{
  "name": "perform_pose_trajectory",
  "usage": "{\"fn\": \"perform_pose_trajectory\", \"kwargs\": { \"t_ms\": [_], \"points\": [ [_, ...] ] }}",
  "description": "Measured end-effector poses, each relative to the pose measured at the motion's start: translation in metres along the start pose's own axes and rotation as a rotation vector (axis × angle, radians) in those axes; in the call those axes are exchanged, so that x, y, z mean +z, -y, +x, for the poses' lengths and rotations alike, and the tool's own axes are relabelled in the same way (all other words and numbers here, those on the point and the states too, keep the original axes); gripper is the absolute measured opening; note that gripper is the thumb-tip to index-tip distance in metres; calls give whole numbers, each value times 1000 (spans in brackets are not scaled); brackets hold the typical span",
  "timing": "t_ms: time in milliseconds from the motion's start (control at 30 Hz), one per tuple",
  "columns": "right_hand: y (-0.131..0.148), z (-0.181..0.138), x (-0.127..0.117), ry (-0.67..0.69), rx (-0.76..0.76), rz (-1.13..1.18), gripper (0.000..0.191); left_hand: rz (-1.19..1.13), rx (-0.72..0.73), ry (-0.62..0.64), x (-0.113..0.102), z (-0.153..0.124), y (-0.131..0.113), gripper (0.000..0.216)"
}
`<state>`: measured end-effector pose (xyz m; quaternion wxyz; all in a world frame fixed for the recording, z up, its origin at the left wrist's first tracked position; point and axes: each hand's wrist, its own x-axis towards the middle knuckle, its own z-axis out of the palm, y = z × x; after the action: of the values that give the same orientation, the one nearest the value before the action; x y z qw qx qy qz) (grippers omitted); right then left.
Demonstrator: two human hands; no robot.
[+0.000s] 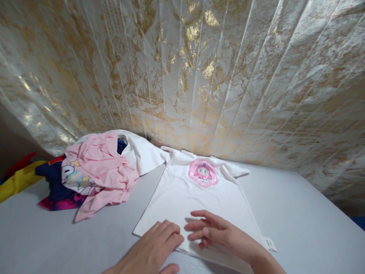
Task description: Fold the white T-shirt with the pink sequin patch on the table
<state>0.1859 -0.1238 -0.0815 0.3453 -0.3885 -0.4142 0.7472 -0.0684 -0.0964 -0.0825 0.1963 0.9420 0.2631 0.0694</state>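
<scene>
A white T-shirt (176,194) lies spread out on the table, its collar and sleeves at the far side and its hem toward me. On its chest is a pink cartoon print (203,173). My left hand (159,243) rests flat at the lower left of the shirt, near the hem, with its fingers stretched out. My right hand (213,231) hovers over the lower middle of the shirt, fingers apart and loosely curved, holding nothing. A small white label (270,244) sticks out from the shirt's right edge near the hem.
To the left is a heap of clothes with a pink garment (105,163) on top and navy cloth (54,182) beneath. Yellow cloth (19,179) lies at the far left. A gold-patterned curtain (182,76) hangs behind the grey-white table (299,213).
</scene>
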Motion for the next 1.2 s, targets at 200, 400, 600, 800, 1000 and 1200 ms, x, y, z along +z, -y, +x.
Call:
{"fn": "perform_pose_trajectory", "kwargs": {
  "t_ms": [200,400,600,800,1000,1200],
  "points": [
    [12,-18,-10,-180,-69,-86,52,37,62,61,12,35,-10,21],
    [2,-6,-31,-269,-142,-47,57,5,67,54,13,37,-12,13],
    [18,-26,-38,-123,-51,-208,50,23,129,107,5,41,-21,16],
    [18,-40,-58,-226,-58,-202,56,58,236,170,14,58,-29,20],
    [26,-56,-58,-78,64,-310,47,98,293,151,19,72,-34,30],
    [29,-80,-73,-369,40,-314,49,149,460,151,29,87,-38,36]
  ]
}}
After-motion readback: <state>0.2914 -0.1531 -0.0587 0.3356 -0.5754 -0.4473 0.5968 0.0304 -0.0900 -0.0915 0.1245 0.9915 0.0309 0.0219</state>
